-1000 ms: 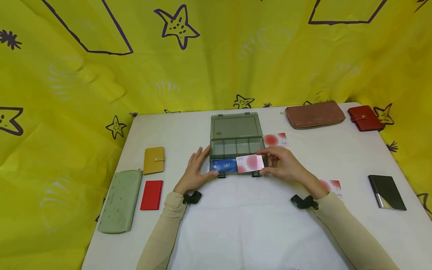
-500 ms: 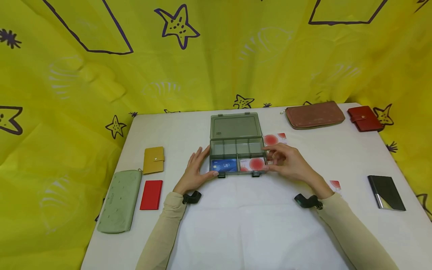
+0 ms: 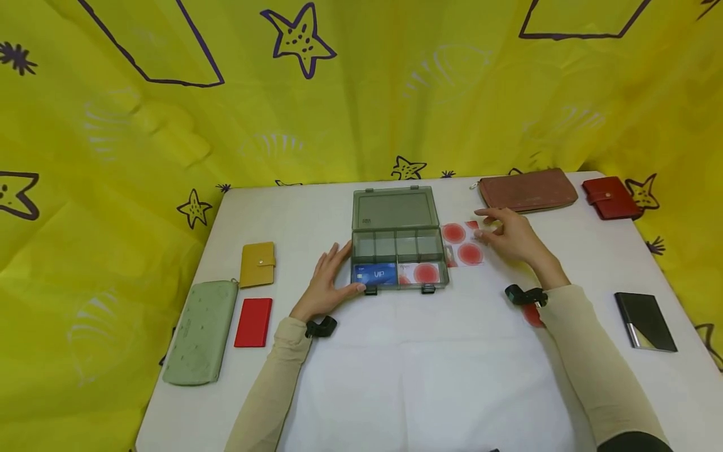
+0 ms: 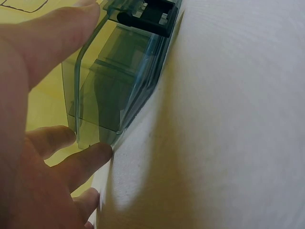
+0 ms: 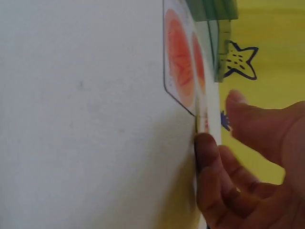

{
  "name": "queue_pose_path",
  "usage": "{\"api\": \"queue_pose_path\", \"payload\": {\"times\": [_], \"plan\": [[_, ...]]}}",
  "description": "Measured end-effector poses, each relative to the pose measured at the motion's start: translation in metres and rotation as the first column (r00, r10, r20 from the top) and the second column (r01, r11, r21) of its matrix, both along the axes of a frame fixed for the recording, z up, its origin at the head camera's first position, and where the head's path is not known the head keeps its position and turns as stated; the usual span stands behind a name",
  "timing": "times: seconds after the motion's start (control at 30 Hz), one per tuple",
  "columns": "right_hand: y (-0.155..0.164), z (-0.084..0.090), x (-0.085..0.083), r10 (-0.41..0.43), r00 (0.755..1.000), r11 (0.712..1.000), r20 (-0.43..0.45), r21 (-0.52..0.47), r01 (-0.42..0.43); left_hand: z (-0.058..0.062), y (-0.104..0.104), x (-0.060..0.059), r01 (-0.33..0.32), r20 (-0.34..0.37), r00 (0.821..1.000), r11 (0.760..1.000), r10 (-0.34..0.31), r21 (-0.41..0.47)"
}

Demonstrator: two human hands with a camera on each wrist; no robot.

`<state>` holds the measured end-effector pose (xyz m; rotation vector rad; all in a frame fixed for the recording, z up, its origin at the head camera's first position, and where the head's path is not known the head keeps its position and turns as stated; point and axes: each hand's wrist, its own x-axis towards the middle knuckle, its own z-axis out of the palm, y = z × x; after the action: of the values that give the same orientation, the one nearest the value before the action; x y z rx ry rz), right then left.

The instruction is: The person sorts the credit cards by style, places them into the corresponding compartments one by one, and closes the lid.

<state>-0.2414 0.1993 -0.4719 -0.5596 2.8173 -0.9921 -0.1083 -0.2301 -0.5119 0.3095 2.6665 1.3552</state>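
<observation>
In the open box (image 3: 395, 242), two cards (image 3: 398, 274).

Head view high, facing down, 2 wrist views close, sharing box (image 3: 395, 251)

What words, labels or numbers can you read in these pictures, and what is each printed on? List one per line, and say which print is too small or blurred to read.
"VIP": on the blue card in the clear box.
Small print on the pink card beside it: too blurred to read.
Print on the pink cards on the table by the right hand: too blurred to read.
Mark on the box lid: too small to read.
</observation>
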Motion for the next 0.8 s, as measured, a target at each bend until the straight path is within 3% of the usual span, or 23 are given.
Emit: {"api": "queue_pose_path", "payload": {"times": [0.27,0.57,0.8], "plan": [[-0.004,-0.012,-0.012,0.038,0.999,0.997,-0.008,0.066,-0.038,0.001,0.0,0.0,0.002,0.005,1.0,1.0,-0.002,-0.015],[-0.006,-0.002,-0.012,-0.018,0.99,0.996,0.137,0.093,0.005,0.003,0.0,-0.001,0.005,0.001,1.0,1.0,-0.005,-0.026],[-0.003,-0.003,-0.007,-0.016,0.989,0.999,0.146,0.05,0.008,0.002,0.0,-0.002,0.001,-0.007,1.0,0.999,-0.001,-0.038]]}}
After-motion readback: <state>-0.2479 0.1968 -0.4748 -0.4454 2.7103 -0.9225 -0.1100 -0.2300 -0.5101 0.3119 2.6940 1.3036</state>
